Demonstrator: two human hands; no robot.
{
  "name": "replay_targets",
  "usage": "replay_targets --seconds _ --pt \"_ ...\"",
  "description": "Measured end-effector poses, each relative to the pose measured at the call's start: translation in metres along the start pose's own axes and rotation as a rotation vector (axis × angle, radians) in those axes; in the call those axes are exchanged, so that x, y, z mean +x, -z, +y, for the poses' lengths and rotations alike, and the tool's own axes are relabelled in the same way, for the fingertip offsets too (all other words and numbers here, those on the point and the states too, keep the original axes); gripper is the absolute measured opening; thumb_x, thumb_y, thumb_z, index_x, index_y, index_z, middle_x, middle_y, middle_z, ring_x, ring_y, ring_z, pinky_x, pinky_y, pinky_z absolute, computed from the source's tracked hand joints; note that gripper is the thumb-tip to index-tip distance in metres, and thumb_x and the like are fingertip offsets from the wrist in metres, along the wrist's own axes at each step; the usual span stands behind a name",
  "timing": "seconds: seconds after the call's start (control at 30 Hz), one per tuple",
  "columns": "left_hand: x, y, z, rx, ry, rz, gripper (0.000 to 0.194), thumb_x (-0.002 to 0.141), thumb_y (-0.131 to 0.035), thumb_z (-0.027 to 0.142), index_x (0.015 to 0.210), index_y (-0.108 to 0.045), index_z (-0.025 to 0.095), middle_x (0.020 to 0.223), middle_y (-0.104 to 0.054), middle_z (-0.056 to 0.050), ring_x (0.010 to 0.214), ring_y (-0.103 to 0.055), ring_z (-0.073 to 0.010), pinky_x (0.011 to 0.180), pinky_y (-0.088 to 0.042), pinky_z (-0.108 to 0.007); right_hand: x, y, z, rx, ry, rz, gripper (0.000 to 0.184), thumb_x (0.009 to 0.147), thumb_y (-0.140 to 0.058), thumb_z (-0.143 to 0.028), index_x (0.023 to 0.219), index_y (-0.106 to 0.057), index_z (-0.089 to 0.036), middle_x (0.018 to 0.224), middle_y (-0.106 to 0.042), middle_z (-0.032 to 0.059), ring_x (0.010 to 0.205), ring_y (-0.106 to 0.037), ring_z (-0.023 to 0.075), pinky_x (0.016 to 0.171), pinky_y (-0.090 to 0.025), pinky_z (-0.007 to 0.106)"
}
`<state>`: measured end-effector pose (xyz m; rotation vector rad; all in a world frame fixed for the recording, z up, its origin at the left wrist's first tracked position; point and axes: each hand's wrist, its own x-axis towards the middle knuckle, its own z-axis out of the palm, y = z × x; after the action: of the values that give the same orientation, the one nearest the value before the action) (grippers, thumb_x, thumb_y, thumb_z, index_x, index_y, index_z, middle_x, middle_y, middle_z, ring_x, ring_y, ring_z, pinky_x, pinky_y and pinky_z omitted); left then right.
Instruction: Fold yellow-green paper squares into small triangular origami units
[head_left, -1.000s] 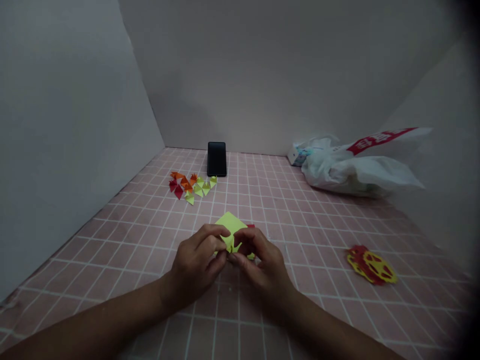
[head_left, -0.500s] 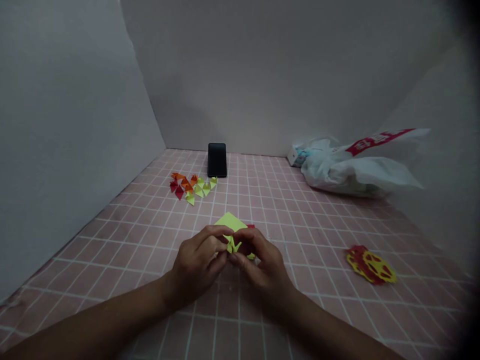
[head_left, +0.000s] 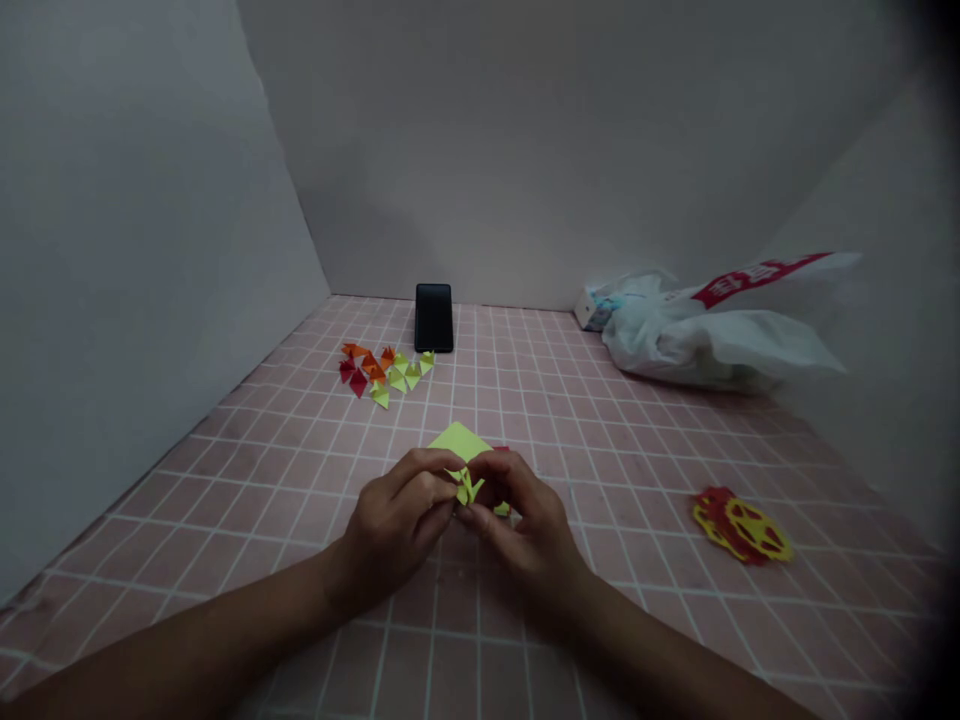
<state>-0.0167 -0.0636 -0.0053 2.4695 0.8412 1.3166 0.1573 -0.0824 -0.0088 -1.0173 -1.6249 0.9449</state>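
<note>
A small yellow origami crane (head_left: 468, 488) is pinched between my two hands, its thin points sticking up. My left hand (head_left: 397, 515) is closed on its left side, thumb and fingertips together. My right hand (head_left: 529, 520) grips it from the right, with the index finger curled over and the thumb below. Just behind my fingers lies a yellow square of paper (head_left: 457, 440), its lower part hidden by the hands. A bit of red paper (head_left: 501, 451) peeks out beside it, and a small yellow piece (head_left: 502, 510) shows under my right fingers.
Several folded red, orange and yellow paper cranes (head_left: 375, 372) lie at the far left. Behind them a black phone (head_left: 433, 318) leans upright. A white plastic bag (head_left: 697, 345) and a small box (head_left: 592, 308) sit at the back right. Red and yellow cut-out shapes (head_left: 742, 527) lie at right.
The crane has turned slightly in my fingers and its left part is more covered now. My left fingertips have shifted a little to the right; the other things stay put.
</note>
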Motion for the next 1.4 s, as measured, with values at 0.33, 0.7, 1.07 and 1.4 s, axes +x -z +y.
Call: replay_targets --seconds 0.33,0.7,1.07,1.4 --pt "0.0024 -0.0020 0.0020 -0.123 0.164 0.024 0.015 0.087 -0.057 0.007 0.094 -0.055 0.020 0.087 -0.062 -0.002 0.081 -0.063 -0.0135 0.072 -0.052 -0.024 0.0015 0.0020 -0.0010 -0.040 -0.070 -0.011 0.016 0.084 -0.064 -0.027 0.092 -0.052 -0.022 0.076 -0.055 -0.0004 0.063 -0.053 0.0137 0.055 -0.040 0.026" --pt "0.0011 -0.0037 -0.0008 -0.339 0.460 -0.074 0.009 0.086 -0.059 0.014 0.094 -0.061 0.019 0.083 -0.065 -0.001 0.071 -0.063 -0.0115 0.064 -0.051 -0.022 0.0038 0.0046 0.0018 -0.089 -0.001 -0.034 0.005 0.088 -0.058 -0.025 0.087 -0.057 -0.020 0.076 -0.057 0.0012 0.066 -0.053 0.0144 0.059 -0.040 0.027" --pt "0.0044 -0.0026 -0.0019 -0.391 0.408 -0.019 0.007 0.087 -0.060 0.012 0.084 -0.061 0.018 0.095 -0.063 -0.004 0.092 -0.062 -0.0157 0.079 -0.050 -0.027 0.0063 0.0052 0.0020 -0.034 0.021 -0.028 0.010 0.090 -0.055 -0.019 0.083 -0.062 -0.020 0.078 -0.058 0.0025 0.073 -0.052 0.0167 0.067 -0.040 0.030" --pt "0.0089 -0.0021 -0.0024 -0.460 0.435 -0.057 0.003 0.087 -0.060 0.016 0.085 -0.060 0.018 0.090 -0.058 -0.003 0.087 -0.057 -0.0152 0.075 -0.047 -0.027 0.0064 0.0053 0.0040 -0.034 0.031 -0.051 0.011 0.090 -0.054 -0.019 0.082 -0.062 -0.019 0.079 -0.057 0.0025 0.075 -0.052 0.0165 0.068 -0.040 0.029"
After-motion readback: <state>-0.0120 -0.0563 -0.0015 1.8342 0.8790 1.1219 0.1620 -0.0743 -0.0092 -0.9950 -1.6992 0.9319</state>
